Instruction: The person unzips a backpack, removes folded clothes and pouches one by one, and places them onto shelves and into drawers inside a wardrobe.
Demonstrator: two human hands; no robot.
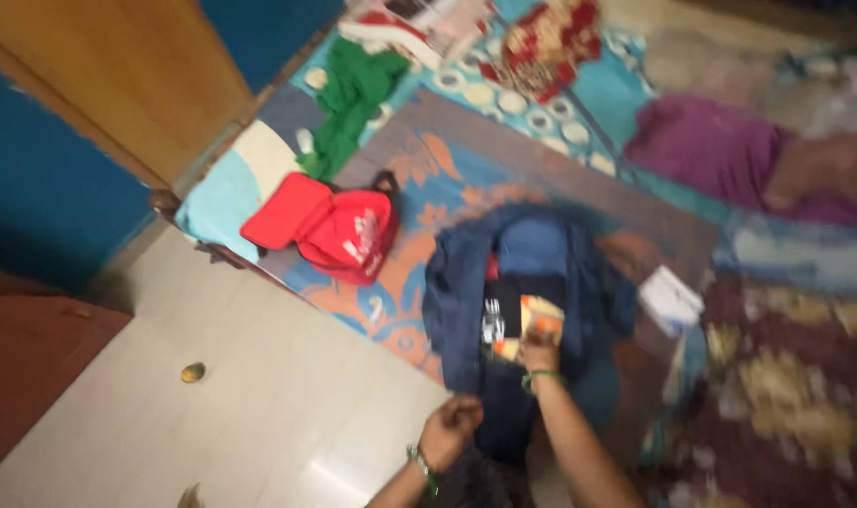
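Observation:
The view is blurred. A dark blue garment point(466, 282) lies spread on a patterned bed cover, with folded clothes stacked on it. My right hand point(539, 350), with a green band at the wrist, rests on an orange and black folded item point(527, 320) on that pile. My left hand point(452, 423), also with a green wrist band, hangs curled at the near edge of the blue garment; whether it grips the cloth is unclear.
A red bag point(330, 226) lies left of the pile, a green cloth point(353, 89) beyond it. A white box point(671, 299) sits to the right. Purple bedding point(710, 150) is at the back right. A small round object point(193, 373) lies on the pale floor. A wooden door point(118, 66) stands at left.

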